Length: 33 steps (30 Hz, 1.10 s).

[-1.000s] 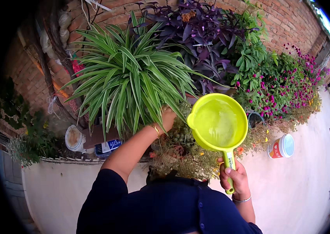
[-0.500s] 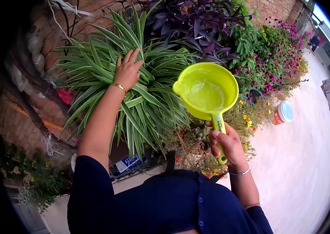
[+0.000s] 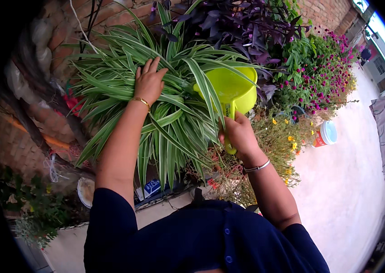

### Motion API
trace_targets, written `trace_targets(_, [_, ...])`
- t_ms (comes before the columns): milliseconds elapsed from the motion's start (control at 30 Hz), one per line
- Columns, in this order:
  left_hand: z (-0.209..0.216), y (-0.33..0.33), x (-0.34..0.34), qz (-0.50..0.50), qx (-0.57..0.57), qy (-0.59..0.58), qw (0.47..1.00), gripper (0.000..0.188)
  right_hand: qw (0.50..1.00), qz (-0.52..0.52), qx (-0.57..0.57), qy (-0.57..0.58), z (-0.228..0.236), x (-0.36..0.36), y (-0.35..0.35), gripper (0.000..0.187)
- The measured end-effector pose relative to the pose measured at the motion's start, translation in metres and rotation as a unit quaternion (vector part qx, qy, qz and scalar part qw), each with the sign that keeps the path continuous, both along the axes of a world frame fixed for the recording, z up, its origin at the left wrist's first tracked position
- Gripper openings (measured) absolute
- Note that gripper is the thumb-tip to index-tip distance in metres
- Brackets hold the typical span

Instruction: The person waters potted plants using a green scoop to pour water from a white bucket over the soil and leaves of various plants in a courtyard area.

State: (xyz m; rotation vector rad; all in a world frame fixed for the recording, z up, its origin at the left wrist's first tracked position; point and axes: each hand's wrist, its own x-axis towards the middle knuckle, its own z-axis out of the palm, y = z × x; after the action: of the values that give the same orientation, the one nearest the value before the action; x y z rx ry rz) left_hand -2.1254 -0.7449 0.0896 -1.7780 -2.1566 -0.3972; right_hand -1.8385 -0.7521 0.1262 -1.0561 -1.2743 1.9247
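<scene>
My left hand (image 3: 150,83) lies on the leaves of a bushy spider plant (image 3: 174,123) with green and white striped blades, its fingers stretched out and pressing them aside. In my right hand (image 3: 240,134) is the handle of a lime-green water dipper (image 3: 235,86), gripped with closed fingers. The dipper is tilted left, its spout at the middle of the plant, where a little water seems to run out. Several long leaves hang across the front of its bowl. The plant's base and soil are hidden under the foliage.
A purple-leaved plant (image 3: 242,27) grows behind, with magenta flowers (image 3: 315,73) and yellow blossoms (image 3: 291,139) to the right. A white bucket (image 3: 325,133) stands on the pale pavement (image 3: 338,195). Wooden branches (image 3: 33,113) lean by the brick wall at left.
My right hand has moved the dipper left and tipped it into the spider plant, so leaves now cross it. My left hand stays on the leaves.
</scene>
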Motion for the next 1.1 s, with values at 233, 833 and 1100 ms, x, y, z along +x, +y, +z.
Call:
trace_targets(233, [0.002,-0.001,0.000,0.003,-0.023,-0.015,1.000,0.041,0.997,-0.003,0.027,-0.070,-0.010,-0.023,0.011,0.013])
trace_targets(833, [-0.004,-0.003,-0.006,-0.010,-0.010,-0.035,0.999,0.040,0.983,-0.015,0.090,-0.161,-0.014,-0.057,0.019,0.019])
trace_targets(1100, [-0.004,-0.004,-0.006,-0.013,-0.008,-0.045,0.999,0.040,0.975,0.001,0.129,-0.183,-0.017,-0.065,0.024,0.021])
